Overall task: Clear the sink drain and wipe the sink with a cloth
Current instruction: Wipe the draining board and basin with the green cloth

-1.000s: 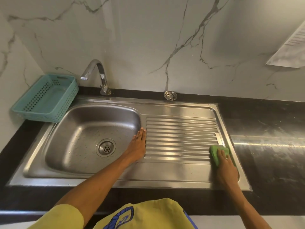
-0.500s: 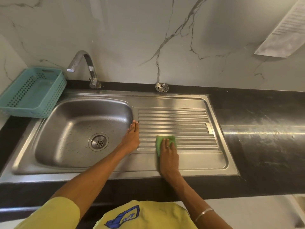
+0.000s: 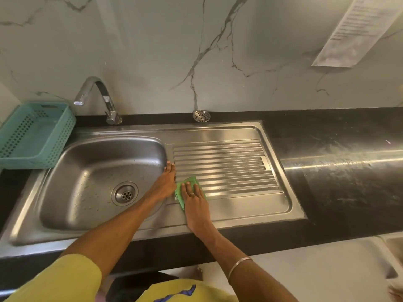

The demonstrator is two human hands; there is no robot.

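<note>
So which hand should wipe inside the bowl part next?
Probably the right hand: it already presses the green cloth flat on the ridged drainboard, right beside the basin. The left hand holds nothing and rests on the edge between them, seemingly as a brace.

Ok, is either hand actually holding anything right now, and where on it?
Nothing is gripped. The right hand presses flat on top of the green cloth on the drainboard; the left hand rests flat on the sink rim, empty.
</note>
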